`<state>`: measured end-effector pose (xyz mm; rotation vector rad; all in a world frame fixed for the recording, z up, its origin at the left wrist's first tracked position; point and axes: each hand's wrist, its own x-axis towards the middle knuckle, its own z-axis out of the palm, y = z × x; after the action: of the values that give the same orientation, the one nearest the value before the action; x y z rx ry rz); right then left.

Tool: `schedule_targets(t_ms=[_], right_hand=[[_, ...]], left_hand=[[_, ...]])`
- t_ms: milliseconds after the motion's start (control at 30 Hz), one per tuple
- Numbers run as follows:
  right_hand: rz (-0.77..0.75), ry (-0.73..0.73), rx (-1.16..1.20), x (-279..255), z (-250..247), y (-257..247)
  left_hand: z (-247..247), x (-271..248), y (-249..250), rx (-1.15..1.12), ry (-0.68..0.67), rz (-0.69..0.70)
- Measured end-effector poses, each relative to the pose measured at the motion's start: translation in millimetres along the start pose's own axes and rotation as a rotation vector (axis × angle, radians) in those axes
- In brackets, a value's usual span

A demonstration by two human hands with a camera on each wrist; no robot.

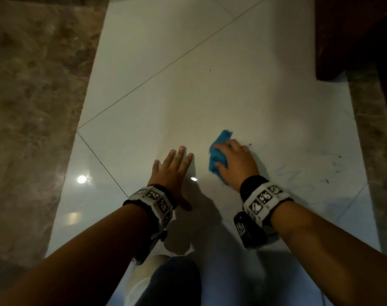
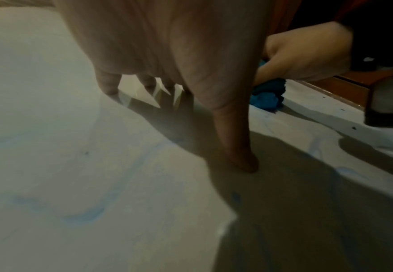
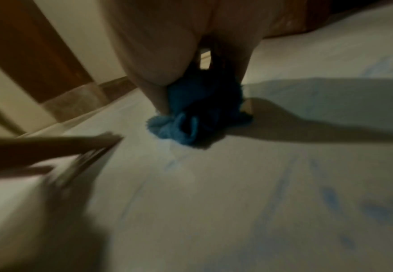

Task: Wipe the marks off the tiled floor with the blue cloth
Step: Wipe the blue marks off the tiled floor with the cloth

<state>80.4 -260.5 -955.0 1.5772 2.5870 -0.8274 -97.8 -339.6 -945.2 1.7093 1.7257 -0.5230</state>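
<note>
Blue cloth (image 1: 219,154) (bunched) under right hand (image 1: 236,162), mid-tile (image 1: 188,96).

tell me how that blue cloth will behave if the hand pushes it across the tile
Probably floppy: the blue cloth is bunched in soft folds under the right hand, so it should crumple rather than hold shape. It likely glides easily, since the tiled floor is glossy enough to mirror lights. Loose edges poking past the fingers may drag or fold under.
</note>
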Motion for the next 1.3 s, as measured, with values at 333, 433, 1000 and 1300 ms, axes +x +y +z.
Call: schedule_targets(t_ms=[333, 433, 1000, 1300], right_hand=[[-0.093, 0.008, -0.193, -15.6, 23.5, -13.6], [-0.392, 0.022, -0.286, -42.9, 31.4, -29.8], [0.078, 0.002, -0.091, -13.4, 5.9, -16.7], [-0.074, -0.157, -0.087, -20.4, 5.1, -22.6]], left_hand=[[3.7, -1.2, -6.9, 0.01, 0.025, 0.047], [4.8, -6.1, -15.7, 0.081, 0.026, 0.065], [9.4, -16.6, -23.3, 0.002, -0.007, 0.008], [3.2, -5.0, -5.4, -0.038, 0.036, 0.025]])
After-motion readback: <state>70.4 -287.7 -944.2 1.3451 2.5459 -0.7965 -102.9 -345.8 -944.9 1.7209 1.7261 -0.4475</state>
